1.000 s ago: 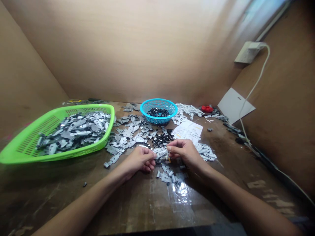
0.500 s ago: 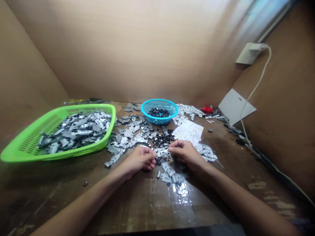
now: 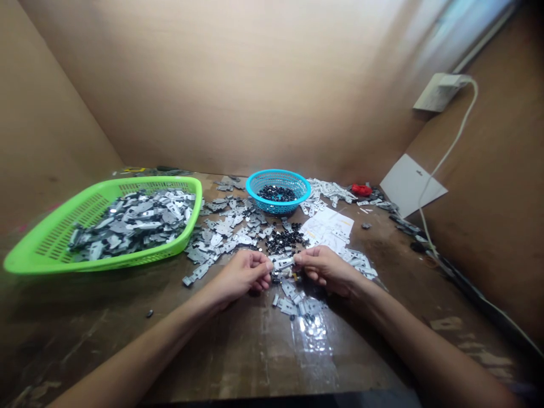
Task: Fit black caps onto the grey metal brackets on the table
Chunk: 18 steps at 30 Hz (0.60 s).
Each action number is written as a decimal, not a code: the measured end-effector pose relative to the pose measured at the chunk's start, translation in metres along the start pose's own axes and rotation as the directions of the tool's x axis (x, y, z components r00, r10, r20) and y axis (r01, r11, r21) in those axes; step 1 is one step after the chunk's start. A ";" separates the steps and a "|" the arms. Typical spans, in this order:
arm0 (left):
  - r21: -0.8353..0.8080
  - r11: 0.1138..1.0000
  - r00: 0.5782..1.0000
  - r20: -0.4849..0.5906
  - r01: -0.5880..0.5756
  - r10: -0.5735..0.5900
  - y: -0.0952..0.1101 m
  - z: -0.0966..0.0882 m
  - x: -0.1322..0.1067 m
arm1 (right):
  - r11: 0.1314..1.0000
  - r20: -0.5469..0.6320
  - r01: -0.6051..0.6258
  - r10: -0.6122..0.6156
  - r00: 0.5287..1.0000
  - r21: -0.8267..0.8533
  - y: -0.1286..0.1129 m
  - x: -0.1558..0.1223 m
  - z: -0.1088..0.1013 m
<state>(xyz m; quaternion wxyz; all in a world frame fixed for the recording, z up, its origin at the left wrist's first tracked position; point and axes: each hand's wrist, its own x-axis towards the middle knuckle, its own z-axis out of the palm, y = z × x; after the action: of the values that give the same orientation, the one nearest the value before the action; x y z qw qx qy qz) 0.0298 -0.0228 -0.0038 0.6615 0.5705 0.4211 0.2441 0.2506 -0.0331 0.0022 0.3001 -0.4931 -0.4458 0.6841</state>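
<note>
Between my two hands is a small grey plastic piece (image 3: 283,263), flat and elongated with a dark slot. My left hand (image 3: 249,271) pinches its left end between thumb and fingers. At the right end, the thumb and forefinger of my right hand (image 3: 325,268) grip it. Just beyond lies a heap of small black round parts (image 3: 284,241). Similar loose grey pieces (image 3: 297,301) lie on the table in front of my hands. More grey pieces (image 3: 225,229) spread out to the left of the black heap.
A green basket (image 3: 193,226) full of grey pieces stands at the left. Behind the heap is a blue basket (image 3: 278,171) holding black parts. A paper sheet (image 3: 325,224), a red object (image 3: 361,190) and a white card (image 3: 412,184) lie right. A white cable (image 3: 453,133) hangs there.
Both hands still hold the grey piece, which is slightly tilted differently. The right hand's lower fingers have curled into view. The whole view has shifted a little.
</note>
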 end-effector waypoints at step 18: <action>-0.054 0.998 0.999 -0.009 0.038 -0.038 0.005 0.004 -0.002 | 0.890 -0.104 0.346 -0.391 0.915 -0.297 0.007 0.000 0.020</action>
<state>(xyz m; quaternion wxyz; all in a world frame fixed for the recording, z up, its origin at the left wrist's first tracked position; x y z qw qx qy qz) 0.0331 -0.0255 0.0010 0.6789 0.5433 0.4286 0.2454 0.2323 -0.0424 -0.0018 0.3891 -0.4894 -0.5955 0.5044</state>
